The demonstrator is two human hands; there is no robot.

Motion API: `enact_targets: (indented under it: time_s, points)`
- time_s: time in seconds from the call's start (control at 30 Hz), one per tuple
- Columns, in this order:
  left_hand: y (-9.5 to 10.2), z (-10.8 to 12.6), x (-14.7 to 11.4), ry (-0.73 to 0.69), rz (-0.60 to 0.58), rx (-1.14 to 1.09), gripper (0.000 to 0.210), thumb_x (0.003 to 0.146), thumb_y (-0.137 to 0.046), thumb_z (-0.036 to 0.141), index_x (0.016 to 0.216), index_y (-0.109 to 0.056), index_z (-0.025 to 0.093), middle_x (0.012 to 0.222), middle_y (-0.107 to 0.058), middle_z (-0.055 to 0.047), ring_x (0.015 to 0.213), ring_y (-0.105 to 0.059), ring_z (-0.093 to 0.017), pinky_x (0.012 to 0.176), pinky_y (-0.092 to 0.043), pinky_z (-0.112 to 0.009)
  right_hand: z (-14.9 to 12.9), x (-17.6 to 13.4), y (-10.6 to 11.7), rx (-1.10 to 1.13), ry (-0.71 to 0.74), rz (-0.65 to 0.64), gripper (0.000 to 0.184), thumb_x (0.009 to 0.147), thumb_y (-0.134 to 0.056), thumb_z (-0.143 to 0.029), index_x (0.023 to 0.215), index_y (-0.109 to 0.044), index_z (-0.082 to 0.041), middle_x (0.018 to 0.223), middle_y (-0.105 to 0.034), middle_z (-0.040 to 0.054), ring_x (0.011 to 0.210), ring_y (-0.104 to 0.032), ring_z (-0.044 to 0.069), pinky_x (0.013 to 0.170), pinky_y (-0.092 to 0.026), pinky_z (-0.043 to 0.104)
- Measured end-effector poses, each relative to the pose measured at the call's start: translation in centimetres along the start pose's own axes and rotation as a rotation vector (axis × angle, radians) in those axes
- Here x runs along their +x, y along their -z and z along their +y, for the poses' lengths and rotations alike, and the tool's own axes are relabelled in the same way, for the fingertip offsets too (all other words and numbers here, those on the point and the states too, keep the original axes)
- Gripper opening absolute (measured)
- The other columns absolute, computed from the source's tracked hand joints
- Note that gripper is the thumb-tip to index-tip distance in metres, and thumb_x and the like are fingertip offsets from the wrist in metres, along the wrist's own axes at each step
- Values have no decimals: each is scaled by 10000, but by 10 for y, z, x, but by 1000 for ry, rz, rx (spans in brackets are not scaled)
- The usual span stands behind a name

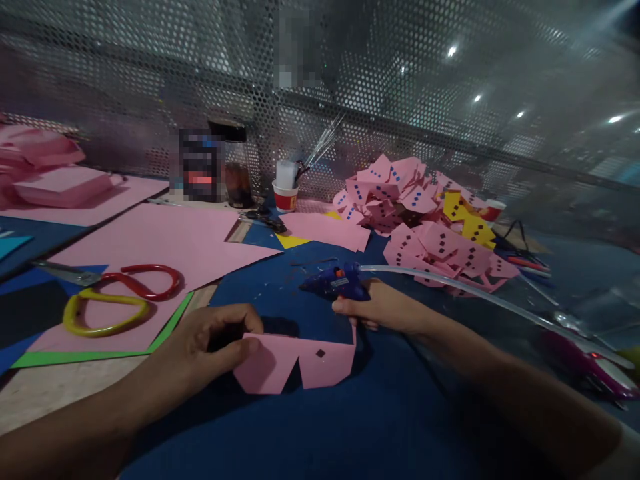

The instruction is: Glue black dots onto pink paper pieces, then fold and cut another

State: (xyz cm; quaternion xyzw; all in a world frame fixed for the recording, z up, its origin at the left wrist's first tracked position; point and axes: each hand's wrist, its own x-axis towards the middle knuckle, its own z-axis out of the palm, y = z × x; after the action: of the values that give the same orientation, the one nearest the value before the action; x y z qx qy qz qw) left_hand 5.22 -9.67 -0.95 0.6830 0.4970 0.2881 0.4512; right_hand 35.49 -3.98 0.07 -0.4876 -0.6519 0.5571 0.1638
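Your left fingers (243,313) pinch the left end of the notched pink paper (327,370), its long axis running left to right over the blue counter (280,440), while your right fingers (346,307), near its right end, grasp the glue gun (336,283), nozzle (304,287) leftward beyond the paper's far edge.

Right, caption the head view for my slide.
Left hand pinches a notched pink card; right hand holds a blue glue gun, pink paper pieces heaped beyond.

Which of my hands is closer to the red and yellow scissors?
Left. Your left hand, pinching pink paper, is just right of the scissors; your right hand, holding the glue gun, is farther right.
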Motion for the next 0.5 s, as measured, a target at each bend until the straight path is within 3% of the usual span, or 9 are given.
enact_targets:
  time_s: [0.37, 0.5]
  points:
    - [1, -1, 0, -11, -10, 4, 325, 901, -605, 472, 710, -617, 209, 651, -514, 30, 620, -446, -130, 565, -316, -245, -3, -1, 0, -24, 2, 3, 474, 838, -771, -602, 740, -612, -166, 644, -606, -3, 463, -453, 67, 454, -335, 232]
    - [2, -3, 1, -16, -11, -11, 312, 888, -624, 470, 712, -628, 213, 644, -524, 29, 615, -460, -134, 562, -327, -240, -2, -1, -2, 54, -9, 15, 425, 823, -803, -553, 808, -614, -172, 664, -606, -23, 452, -422, 52, 440, -311, 218]
